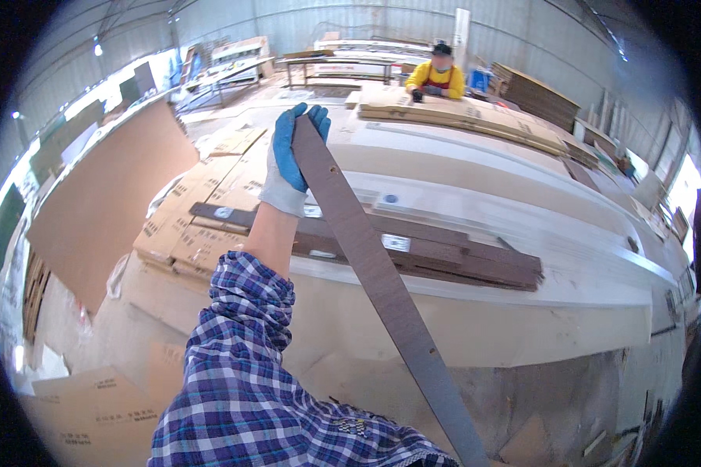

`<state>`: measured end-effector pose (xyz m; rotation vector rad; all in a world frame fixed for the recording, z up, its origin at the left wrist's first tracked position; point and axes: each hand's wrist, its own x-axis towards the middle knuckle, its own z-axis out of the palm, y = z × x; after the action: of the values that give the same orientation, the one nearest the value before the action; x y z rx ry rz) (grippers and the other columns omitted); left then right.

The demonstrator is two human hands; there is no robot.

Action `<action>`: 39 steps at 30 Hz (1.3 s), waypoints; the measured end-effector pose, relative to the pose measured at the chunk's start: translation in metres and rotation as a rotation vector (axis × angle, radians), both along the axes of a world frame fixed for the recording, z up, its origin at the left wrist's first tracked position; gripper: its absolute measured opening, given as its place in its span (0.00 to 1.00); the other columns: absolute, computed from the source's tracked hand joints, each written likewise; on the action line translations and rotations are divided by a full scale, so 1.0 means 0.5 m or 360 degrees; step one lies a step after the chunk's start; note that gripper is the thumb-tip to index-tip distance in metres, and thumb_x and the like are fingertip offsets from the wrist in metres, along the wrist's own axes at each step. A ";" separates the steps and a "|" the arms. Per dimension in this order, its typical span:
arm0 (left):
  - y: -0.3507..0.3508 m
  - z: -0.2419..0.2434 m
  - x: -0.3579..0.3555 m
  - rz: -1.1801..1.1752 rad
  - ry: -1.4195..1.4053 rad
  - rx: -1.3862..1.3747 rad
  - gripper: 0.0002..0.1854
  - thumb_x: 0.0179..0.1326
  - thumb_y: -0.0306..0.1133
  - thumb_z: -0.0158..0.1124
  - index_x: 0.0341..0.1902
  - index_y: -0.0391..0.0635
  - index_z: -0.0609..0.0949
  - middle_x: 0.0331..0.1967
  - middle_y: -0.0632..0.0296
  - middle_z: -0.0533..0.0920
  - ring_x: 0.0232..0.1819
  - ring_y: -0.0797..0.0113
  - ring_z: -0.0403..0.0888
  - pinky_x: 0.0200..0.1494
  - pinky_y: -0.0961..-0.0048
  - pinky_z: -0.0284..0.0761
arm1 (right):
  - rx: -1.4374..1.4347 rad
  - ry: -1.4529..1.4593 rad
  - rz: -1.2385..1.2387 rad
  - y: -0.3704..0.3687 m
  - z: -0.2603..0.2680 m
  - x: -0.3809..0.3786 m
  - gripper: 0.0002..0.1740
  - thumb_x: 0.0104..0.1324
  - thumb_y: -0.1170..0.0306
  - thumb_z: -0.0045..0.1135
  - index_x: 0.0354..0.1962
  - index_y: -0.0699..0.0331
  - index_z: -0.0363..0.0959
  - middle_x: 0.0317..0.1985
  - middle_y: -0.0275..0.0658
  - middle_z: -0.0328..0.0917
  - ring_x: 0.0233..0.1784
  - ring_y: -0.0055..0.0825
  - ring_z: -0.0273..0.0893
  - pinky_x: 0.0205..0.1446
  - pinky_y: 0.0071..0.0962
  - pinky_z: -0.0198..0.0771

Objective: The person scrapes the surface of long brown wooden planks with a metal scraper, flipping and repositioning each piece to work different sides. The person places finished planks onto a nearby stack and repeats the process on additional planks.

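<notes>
My left hand [295, 154], in a white work glove with blue coating, grips the upper end of a long dark brown wood-look board strip [374, 268]. The strip runs slantwise down to the bottom edge of the view and has small holes in its face. Behind it, a stack of similar dark brown strips [479, 262], some with white labels, lies across a pale work surface and cardboard packages. My right hand is out of view, and the strip's lower end is cut off by the picture's edge.
Flat printed cardboard packages [175, 233] lie at the left, beside a large curved brown sheet [117, 198]. A person in yellow [453, 82] stands behind stacked cardboard packages [461, 114]. Flat cardboard [99, 408] lies low at the left. Offcuts [526, 441] lie at lower right.
</notes>
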<state>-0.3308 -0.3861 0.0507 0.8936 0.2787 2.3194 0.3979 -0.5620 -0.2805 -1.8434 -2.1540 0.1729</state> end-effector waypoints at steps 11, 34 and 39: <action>0.087 0.142 0.426 -0.0434 0.0030 -0.0010 0.17 0.64 0.31 0.60 0.55 0.42 0.74 0.45 0.55 0.81 0.47 0.64 0.81 0.50 0.70 0.81 | -0.1051 -0.0524 -0.0020 -0.248 0.099 -0.345 0.17 0.69 0.67 0.41 0.51 0.63 0.70 0.49 0.50 0.75 0.55 0.46 0.71 0.58 0.44 0.67; -0.060 -0.396 0.791 -0.1466 0.3799 0.0023 0.50 0.60 0.50 0.62 0.75 0.45 0.42 0.75 0.52 0.46 0.75 0.51 0.46 0.72 0.57 0.50 | 0.0512 0.1940 -0.0814 -0.080 0.219 -0.390 0.21 0.61 0.71 0.58 0.51 0.70 0.68 0.46 0.43 0.78 0.46 0.32 0.77 0.48 0.29 0.72; -0.025 -0.308 0.994 -0.2914 0.1207 -0.0344 0.29 0.68 0.45 0.55 0.66 0.41 0.63 0.59 0.53 0.72 0.60 0.63 0.70 0.63 0.64 0.66 | 0.0422 0.1983 -0.0885 -0.039 0.246 -0.309 0.16 0.65 0.69 0.54 0.50 0.67 0.73 0.48 0.43 0.78 0.49 0.30 0.77 0.53 0.30 0.72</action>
<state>0.1661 -0.3986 -0.1033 1.0926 -0.0494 0.2474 0.2435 -0.5814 -0.1577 -1.4421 -0.7589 0.6493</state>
